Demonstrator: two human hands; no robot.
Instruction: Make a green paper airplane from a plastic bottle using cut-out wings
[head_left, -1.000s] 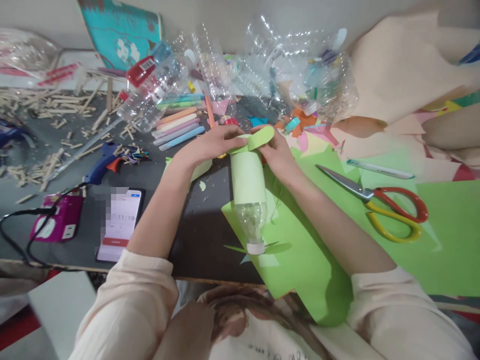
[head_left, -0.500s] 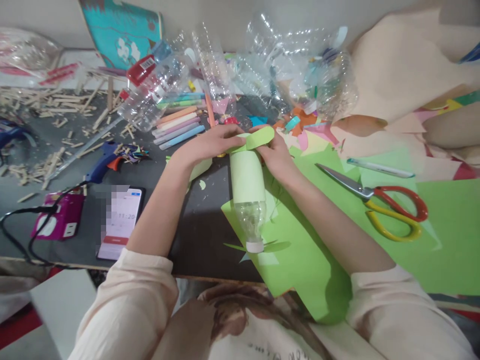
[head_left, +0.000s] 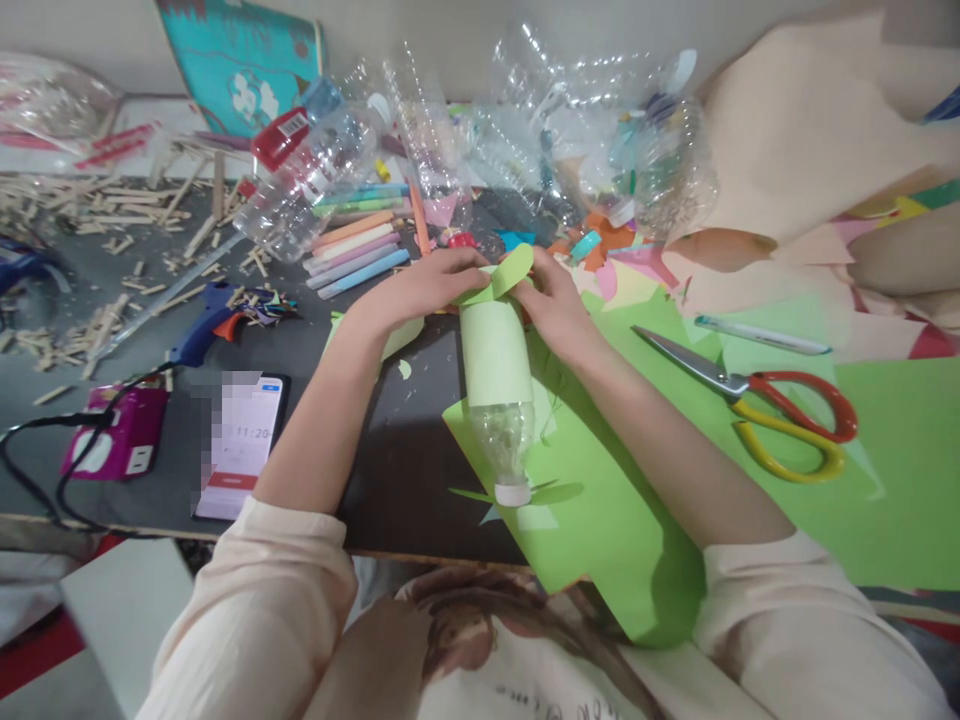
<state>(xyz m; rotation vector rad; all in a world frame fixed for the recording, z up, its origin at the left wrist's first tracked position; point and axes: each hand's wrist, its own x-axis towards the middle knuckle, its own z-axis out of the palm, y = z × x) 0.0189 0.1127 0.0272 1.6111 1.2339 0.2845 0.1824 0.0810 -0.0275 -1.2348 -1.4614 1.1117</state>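
Observation:
A clear plastic bottle (head_left: 504, 440) lies with its white cap towards me, its body wrapped in pale green paper (head_left: 495, 352). Across its far end a bright green paper strip (head_left: 513, 270) is bent, with one rounded end sticking up. My left hand (head_left: 439, 280) is closed on the bottle's far end from the left, thumb pressing on the strip. From the right, my right hand (head_left: 553, 305) is closed around the same end, its fingers against the strip and partly hidden behind it. Green paper sheets (head_left: 600, 480) lie under and beside the bottle.
Scissors (head_left: 739, 385) with red and yellow handles and a pen (head_left: 763, 335) lie at right. At left are a blue glue gun (head_left: 206, 325), a phone (head_left: 241, 450) and a magenta box (head_left: 116, 430). Chalk-like coloured sticks (head_left: 356, 258) and clear bottles (head_left: 600, 130) sit farther back.
The strip's raised rounded end has swung slightly left and more upright, and my right hand has shifted a little. My left hand and the bottle have hardly moved.

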